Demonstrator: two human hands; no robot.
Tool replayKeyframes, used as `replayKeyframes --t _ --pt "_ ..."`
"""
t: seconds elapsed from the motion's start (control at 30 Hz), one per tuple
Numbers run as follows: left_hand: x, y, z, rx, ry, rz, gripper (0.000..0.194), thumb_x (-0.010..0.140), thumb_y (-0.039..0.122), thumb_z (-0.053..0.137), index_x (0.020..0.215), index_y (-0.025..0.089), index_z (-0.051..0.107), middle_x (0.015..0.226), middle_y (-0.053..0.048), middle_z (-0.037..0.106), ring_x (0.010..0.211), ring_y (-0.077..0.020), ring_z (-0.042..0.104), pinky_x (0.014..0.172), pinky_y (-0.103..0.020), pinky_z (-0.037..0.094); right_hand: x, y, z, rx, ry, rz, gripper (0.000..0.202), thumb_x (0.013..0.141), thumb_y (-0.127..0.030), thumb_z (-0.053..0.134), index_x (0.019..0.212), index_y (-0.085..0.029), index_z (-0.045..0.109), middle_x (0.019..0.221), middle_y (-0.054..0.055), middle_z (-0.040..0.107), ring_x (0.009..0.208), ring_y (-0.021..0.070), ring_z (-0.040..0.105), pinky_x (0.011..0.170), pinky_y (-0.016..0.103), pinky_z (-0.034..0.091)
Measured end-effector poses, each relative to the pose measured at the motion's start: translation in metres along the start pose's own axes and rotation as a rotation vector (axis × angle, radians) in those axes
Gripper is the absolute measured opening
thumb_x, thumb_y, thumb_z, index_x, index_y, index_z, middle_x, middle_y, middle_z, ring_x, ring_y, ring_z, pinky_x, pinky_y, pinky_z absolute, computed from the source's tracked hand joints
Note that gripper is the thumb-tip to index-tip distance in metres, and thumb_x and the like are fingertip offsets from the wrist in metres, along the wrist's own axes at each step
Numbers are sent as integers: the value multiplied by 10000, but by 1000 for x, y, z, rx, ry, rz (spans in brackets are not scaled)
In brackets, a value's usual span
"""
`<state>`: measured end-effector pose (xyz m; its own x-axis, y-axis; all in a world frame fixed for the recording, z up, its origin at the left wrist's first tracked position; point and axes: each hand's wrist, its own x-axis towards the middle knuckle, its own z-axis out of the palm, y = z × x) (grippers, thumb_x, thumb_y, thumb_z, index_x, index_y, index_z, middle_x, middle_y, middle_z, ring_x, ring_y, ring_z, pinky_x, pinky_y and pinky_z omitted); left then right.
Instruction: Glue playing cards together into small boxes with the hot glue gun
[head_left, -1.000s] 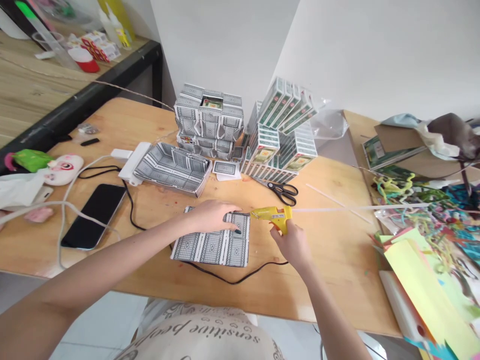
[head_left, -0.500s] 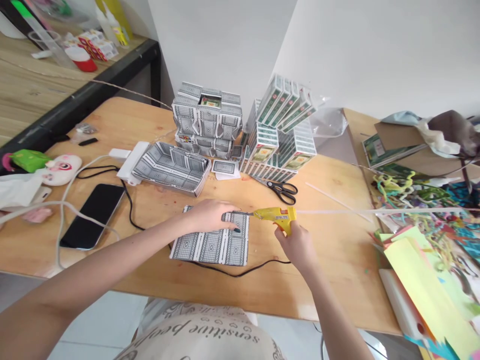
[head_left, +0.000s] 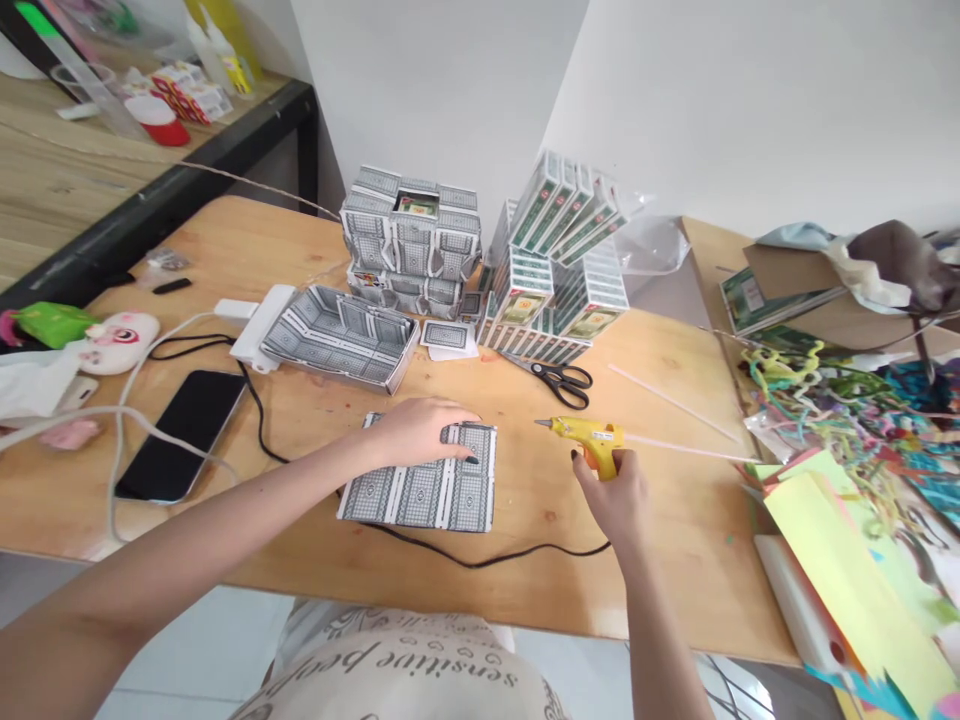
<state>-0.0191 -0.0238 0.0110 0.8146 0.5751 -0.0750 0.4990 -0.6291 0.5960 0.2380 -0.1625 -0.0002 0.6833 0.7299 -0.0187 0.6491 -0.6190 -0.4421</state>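
My right hand (head_left: 616, 492) is wrapped round the handle of a yellow hot glue gun (head_left: 592, 434), whose nozzle points left and whose long clear glue stick trails out to the right. A flat panel of grey-patterned playing cards (head_left: 420, 497) lies in front of me. Across its upper part lies my left hand (head_left: 416, 432), its thumb and fingers closed on the upper edge of the panel and partly hiding it. The nozzle is apart from the panel, to its right. Behind is an open tray made of the same cards (head_left: 341, 345).
Black scissors (head_left: 559, 380) and a loose glue stick (head_left: 671, 402) lie behind the glue gun. Stacked card boxes (head_left: 555, 270) and a card-covered structure (head_left: 412, 235) stand at the back. At left are a phone (head_left: 182, 435) and cables; coloured paper (head_left: 832, 560) is at right.
My right hand has drawn the glue gun to the right, away from the panel's upper edge. My left hand has stayed in place on the panel.
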Motion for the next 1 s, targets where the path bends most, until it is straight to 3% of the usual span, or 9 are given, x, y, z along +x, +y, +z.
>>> replayKeyframes --t 0.1,0.2,0.3,0.37,0.47,0.57,0.67,1.0 --pt "-1 -1 -2 -16 29 21 430 766 515 547 1116 266 584 1135 -12 624 1037 -211 564 878 -328 414 -3 21 18 18 19 15 335 652 -504 556 744 -210 422 707 30 537 666 204 536 597 313 409" --pt "-4 -2 -3 -18 49 50 383 796 468 533 1108 254 592 1123 -16 627 1035 -195 561 900 -316 411 -9 33 32 -42 128 -114 333 649 -483 571 756 -199 434 718 52 515 742 238 518 682 376 410" --pt "-9 -5 -3 0 72 75 365 822 456 500 1117 260 589 1133 -14 619 1039 -188 555 914 -316 411 -14 27 31 -124 269 -211 417 626 -489 613 847 -161 481 800 103 520 839 284 493 766 458 387" --pt "-12 -6 -1 7 98 92 360 834 452 483 1120 262 589 1140 -15 614 1033 -181 557 919 -314 412 -17 12 25 -72 293 -271 374 690 -448 582 906 -151 510 865 122 527 878 279 490 790 463 392" --pt "-15 -7 3 4 133 117 350 845 444 467 1110 257 601 1119 -20 622 1009 -171 567 913 -308 423 -22 -23 18 194 130 -453 200 830 -249 403 939 -184 557 904 92 558 870 209 528 785 382 439" --pt "-16 -6 6 22 170 127 348 845 443 468 1095 250 613 1094 -26 633 996 -174 574 909 -317 431 -25 -56 23 284 -37 -649 358 808 -109 343 1047 -213 588 994 86 590 975 209 517 842 396 443" --pt "-15 -4 6 52 196 132 343 845 441 470 1083 244 620 1074 -27 643 981 -177 580 900 -324 433 -27 -74 36 300 -136 -760 452 769 -37 332 1095 -212 591 1075 82 596 1070 218 474 889 423 438" --pt "-13 -2 8 98 219 135 340 843 458 467 1030 235 644 1007 -26 672 937 -185 599 859 -327 436 -36 -80 52 361 -118 -641 423 715 -13 343 979 -192 621 973 73 630 980 202 527 877 409 443"
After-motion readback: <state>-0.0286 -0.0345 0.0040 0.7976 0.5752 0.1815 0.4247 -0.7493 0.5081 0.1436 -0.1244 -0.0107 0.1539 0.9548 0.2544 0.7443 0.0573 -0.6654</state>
